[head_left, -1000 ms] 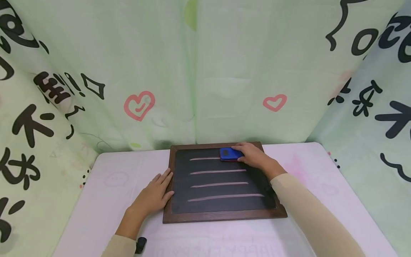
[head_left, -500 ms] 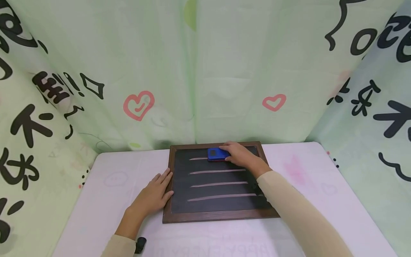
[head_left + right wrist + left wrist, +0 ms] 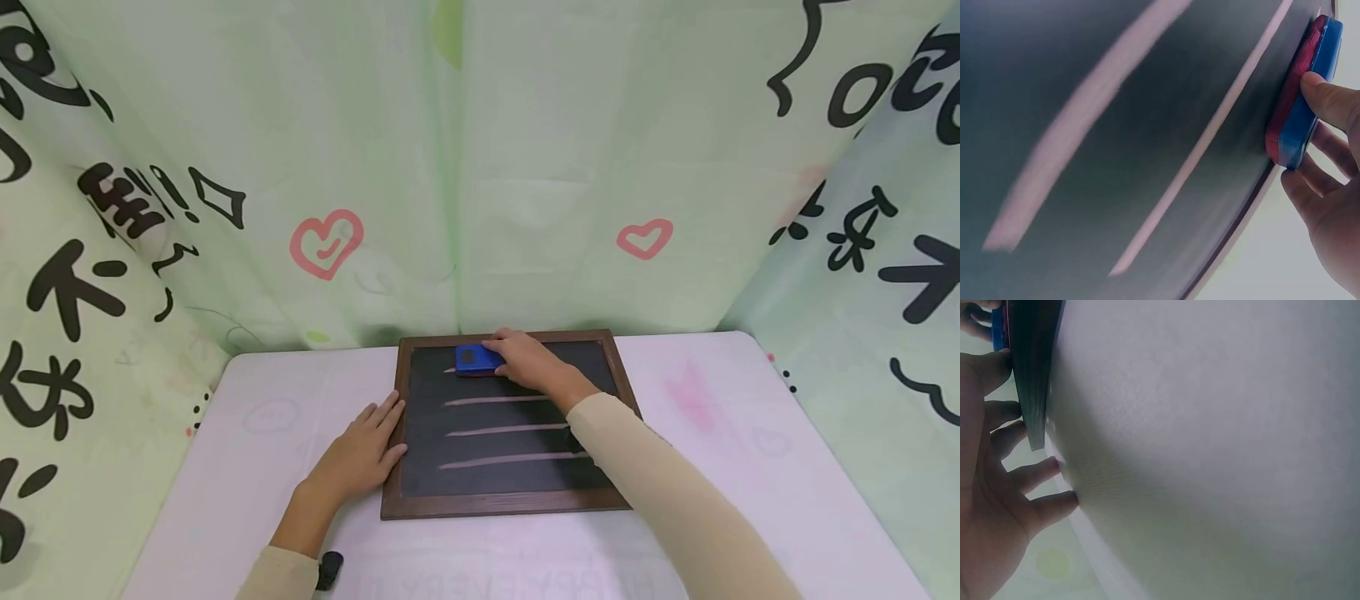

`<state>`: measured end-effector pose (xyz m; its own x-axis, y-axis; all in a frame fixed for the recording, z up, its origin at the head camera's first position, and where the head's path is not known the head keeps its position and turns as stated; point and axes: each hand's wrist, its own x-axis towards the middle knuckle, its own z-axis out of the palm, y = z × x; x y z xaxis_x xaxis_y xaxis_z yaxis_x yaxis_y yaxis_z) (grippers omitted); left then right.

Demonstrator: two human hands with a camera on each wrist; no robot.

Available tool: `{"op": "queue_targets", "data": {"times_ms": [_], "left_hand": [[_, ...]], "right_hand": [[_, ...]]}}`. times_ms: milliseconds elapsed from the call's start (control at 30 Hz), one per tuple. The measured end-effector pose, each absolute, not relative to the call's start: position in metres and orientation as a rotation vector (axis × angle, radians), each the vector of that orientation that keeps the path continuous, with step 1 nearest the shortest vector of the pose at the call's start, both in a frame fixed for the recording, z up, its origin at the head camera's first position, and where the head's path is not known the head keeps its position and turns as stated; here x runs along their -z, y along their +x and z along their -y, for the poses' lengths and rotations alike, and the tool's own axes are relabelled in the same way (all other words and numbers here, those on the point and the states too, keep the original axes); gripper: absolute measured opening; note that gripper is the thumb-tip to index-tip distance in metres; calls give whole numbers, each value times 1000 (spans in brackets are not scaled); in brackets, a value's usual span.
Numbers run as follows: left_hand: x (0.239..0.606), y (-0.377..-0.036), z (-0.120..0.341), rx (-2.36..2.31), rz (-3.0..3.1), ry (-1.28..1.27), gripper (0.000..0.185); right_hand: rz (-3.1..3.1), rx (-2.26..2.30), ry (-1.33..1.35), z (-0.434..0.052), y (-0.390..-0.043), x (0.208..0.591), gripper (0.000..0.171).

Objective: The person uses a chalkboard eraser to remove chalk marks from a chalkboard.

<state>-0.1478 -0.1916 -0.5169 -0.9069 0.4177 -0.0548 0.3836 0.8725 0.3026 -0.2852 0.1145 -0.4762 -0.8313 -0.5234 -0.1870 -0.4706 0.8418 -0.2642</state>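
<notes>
A blackboard (image 3: pixel 517 467) in a dark brown wooden frame lies on the table, with pink chalk lines (image 3: pixel 495 432) drawn across it. Near its far edge my right hand (image 3: pixel 528 360) grips a blue eraser (image 3: pixel 477 359) between thumb and fingers. In the right wrist view the eraser's red felt side (image 3: pixel 1291 94) lies against the board. Only a short left stub of the top line shows beside the eraser. My left hand (image 3: pixel 358 454) rests at the board's left edge, fingers straight, thumb on the frame; some fingertips touch the table in the left wrist view.
The table (image 3: pixel 285 467) has a pale pinkish cover. Light green curtains (image 3: pixel 525 167) with black lettering and red hearts stand behind it and on both sides. A black object (image 3: pixel 329 571) sits by the left sleeve.
My right hand has slid the eraser leftward along the top chalk line, and less of that line shows left of it. The left hand has stayed in place.
</notes>
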Motion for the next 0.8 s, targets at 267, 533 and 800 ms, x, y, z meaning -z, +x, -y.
{"op": "queue_targets", "data": {"times_ms": [267,533,800], "left_hand": [[519,-148,193,-442,-2941,645,68],[517,-150,192,-438,-2930,628,69],[517,-150,192,-415,-2919,609,69]], "right_hand": [[-2761,276,-798,-83,-286,476,60],[-2810,163,-787,-47,-283,478,59],[-2860,140,-715,-25,-275,483,59]]}}
